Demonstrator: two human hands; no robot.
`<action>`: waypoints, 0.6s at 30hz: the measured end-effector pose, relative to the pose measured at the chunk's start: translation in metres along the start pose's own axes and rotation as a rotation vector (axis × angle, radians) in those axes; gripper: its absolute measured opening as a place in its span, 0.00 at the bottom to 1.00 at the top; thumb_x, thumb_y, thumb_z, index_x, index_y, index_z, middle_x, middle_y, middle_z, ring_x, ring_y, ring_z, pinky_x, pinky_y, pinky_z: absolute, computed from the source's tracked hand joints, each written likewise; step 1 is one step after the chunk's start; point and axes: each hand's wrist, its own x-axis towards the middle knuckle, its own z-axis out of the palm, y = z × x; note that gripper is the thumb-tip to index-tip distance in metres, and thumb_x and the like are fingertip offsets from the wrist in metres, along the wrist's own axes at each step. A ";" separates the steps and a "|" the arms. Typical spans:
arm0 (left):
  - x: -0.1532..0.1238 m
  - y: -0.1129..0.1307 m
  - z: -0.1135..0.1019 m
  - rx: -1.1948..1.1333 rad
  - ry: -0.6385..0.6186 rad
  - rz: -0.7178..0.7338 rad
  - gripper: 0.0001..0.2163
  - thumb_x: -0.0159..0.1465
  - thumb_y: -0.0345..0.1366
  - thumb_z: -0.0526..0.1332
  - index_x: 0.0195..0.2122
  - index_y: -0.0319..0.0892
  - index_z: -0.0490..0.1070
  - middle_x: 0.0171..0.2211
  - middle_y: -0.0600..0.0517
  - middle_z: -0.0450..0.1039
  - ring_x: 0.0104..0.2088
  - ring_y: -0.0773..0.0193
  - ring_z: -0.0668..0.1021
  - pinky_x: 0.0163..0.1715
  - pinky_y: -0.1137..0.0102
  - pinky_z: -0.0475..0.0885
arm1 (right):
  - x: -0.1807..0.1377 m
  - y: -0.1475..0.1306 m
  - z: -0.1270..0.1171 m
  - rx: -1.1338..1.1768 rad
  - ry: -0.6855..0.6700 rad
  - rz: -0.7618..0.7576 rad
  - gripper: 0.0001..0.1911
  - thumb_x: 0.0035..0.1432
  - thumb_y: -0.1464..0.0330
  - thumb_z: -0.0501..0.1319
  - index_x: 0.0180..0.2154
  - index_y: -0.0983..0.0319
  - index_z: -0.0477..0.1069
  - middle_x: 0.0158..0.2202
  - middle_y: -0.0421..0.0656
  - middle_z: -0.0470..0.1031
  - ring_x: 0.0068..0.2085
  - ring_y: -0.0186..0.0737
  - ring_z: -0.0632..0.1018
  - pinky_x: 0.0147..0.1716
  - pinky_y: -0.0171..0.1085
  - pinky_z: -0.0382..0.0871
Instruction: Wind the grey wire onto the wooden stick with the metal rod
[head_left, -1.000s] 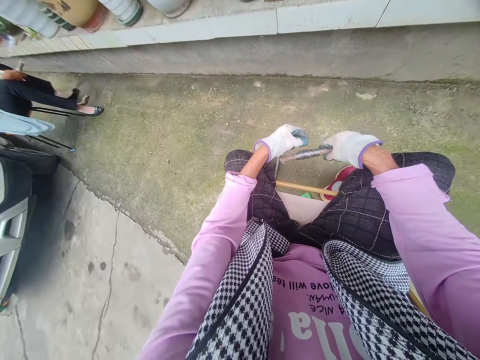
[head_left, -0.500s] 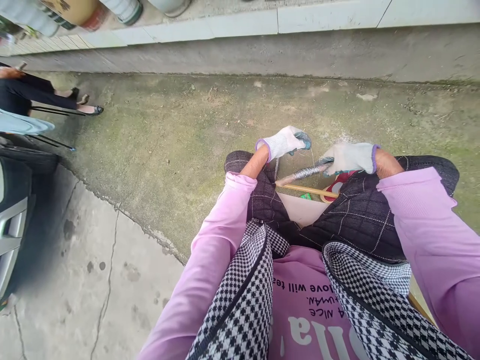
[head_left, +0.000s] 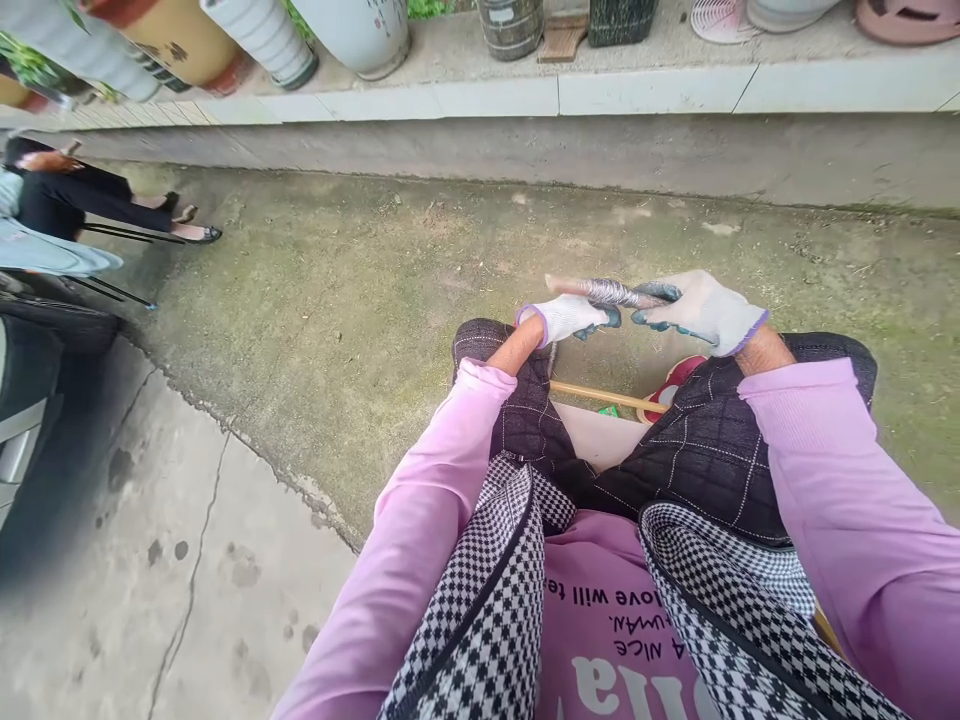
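Note:
My right hand (head_left: 705, 312), in a white glove with dark coated fingers, is closed round one end of a wooden stick (head_left: 566, 286). Thin silvery wire (head_left: 616, 292) is wound in many turns about the stick's middle. The stick's bare end points left, above my other wrist and glove. My left hand (head_left: 576, 318), gloved the same way, is closed just under the wound part, fingertips pinched. The free strand running to it shows only in the earlier view; now it is too fine to make out.
Between my knees are a yellow rod (head_left: 604, 391), a red item (head_left: 675, 385) and a small green packet (head_left: 609, 411). Flower pots (head_left: 352, 35) line the ledge (head_left: 495, 98) ahead. A seated person (head_left: 82, 195) is at far left, near a car (head_left: 26, 400).
The stick has risen and swung from sloping down-left to nearly level, its bare end now above my left hand. My left hand has dropped below the winding. The view has tilted up slightly.

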 end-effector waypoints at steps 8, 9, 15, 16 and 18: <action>-0.018 0.023 0.003 0.040 0.047 0.015 0.09 0.72 0.24 0.68 0.35 0.42 0.84 0.22 0.60 0.70 0.24 0.69 0.70 0.27 0.76 0.66 | 0.021 0.005 0.004 -0.439 0.116 0.178 0.06 0.68 0.67 0.79 0.39 0.53 0.84 0.29 0.45 0.75 0.40 0.57 0.82 0.47 0.49 0.77; -0.019 0.024 0.002 0.062 0.069 0.012 0.10 0.71 0.24 0.69 0.33 0.43 0.82 0.22 0.60 0.70 0.24 0.69 0.69 0.27 0.75 0.65 | 0.022 0.003 0.006 -0.483 0.084 0.190 0.08 0.69 0.68 0.78 0.37 0.53 0.82 0.28 0.45 0.74 0.39 0.56 0.81 0.48 0.50 0.77; -0.018 0.021 -0.009 0.163 0.123 0.082 0.14 0.69 0.23 0.70 0.27 0.43 0.78 0.24 0.58 0.70 0.29 0.68 0.66 0.33 0.69 0.64 | 0.014 0.005 0.011 -0.573 -0.095 0.209 0.19 0.62 0.78 0.79 0.28 0.53 0.76 0.21 0.40 0.67 0.31 0.46 0.72 0.41 0.48 0.69; -0.016 0.021 -0.009 0.162 0.132 0.079 0.14 0.70 0.22 0.71 0.27 0.43 0.78 0.24 0.57 0.71 0.30 0.67 0.66 0.34 0.68 0.65 | 0.012 0.005 0.010 -0.568 -0.136 0.200 0.18 0.61 0.78 0.80 0.28 0.54 0.78 0.21 0.39 0.69 0.30 0.45 0.71 0.40 0.47 0.68; -0.014 0.021 -0.010 0.143 0.134 0.061 0.14 0.70 0.21 0.71 0.28 0.43 0.79 0.24 0.55 0.73 0.31 0.66 0.67 0.36 0.66 0.67 | 0.008 0.006 0.007 -0.519 -0.221 0.168 0.14 0.60 0.78 0.80 0.31 0.54 0.83 0.24 0.38 0.76 0.30 0.42 0.73 0.38 0.44 0.67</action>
